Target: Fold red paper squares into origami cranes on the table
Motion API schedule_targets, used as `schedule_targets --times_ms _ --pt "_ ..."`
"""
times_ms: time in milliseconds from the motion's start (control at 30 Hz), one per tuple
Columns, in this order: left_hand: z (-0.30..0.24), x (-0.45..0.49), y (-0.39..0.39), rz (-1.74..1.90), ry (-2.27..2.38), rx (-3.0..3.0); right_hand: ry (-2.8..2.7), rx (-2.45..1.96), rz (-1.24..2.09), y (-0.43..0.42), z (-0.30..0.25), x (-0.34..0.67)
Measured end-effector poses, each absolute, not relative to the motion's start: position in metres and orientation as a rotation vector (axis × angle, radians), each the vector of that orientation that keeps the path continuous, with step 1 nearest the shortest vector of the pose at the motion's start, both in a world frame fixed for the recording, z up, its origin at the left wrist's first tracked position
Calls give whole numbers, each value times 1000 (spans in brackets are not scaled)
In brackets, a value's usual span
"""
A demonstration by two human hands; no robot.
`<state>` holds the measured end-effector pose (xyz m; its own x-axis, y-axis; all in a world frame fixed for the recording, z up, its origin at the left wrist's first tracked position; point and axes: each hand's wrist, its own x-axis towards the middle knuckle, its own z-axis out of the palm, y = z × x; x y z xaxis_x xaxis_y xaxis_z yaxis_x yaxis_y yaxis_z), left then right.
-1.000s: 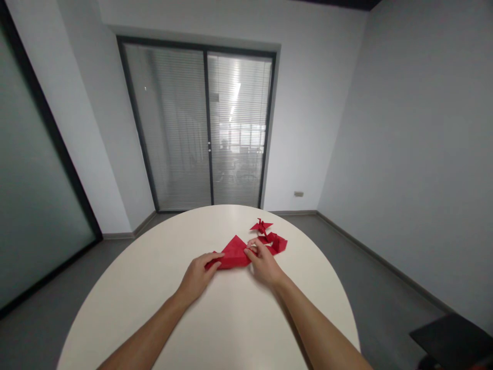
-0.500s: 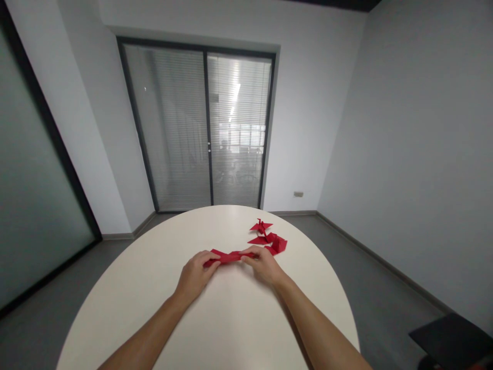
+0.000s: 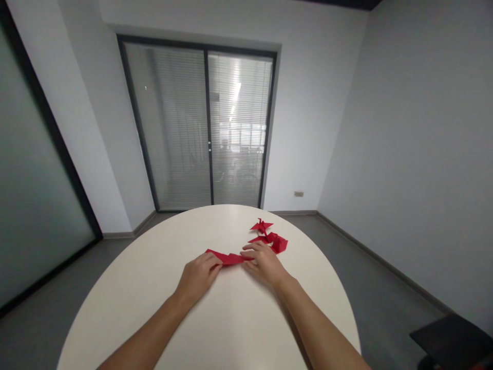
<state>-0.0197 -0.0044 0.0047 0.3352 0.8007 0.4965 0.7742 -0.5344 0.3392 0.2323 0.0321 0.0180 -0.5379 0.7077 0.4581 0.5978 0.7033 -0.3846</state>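
A long, narrow strip of folded red paper (image 3: 231, 259) lies crosswise between my two hands, over the table's middle. My left hand (image 3: 197, 275) pinches its left end between thumb and fingers, and a corner sticks up beyond the knuckles. At the other end, my right hand (image 3: 266, 264) has its thumb on the near side and its fingers spread a little over the paper; that end is partly hidden. Just past my right hand sit red origami pieces: a folded crane (image 3: 262, 226) and a bulkier folded piece (image 3: 278, 242) that overlaps other red folds.
The round cream table (image 3: 227, 324) fills the lower middle, its curved edge dropping to a grey floor. A black chair-like object (image 3: 456, 339) stands at the lower right. Beyond the table are glass panels with blinds (image 3: 239, 128) and plain walls.
The fingers of my right hand have lifted and spread slightly on the paper's right end. My left hand has shifted slightly, and more of the strip's left corner shows. The origami pieces stay put.
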Motion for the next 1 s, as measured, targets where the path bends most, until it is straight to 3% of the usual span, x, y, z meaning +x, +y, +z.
schedule_targets --times_ms 167,400,567,733,1000 --pt "11 -8 -11 908 1487 2598 -2374 -937 219 22 19 211" --pt "13 -14 -9 1072 1513 2439 -2275 -1034 315 21 21 210" --pt "5 -24 5 1274 1586 2125 -2041 -1112 517 25 15 214" --pt "2 -24 16 1450 1237 1694 -1806 -960 777 32 7 210" --pt "1 -19 15 1355 1121 1589 -1644 -893 1080 29 8 206"
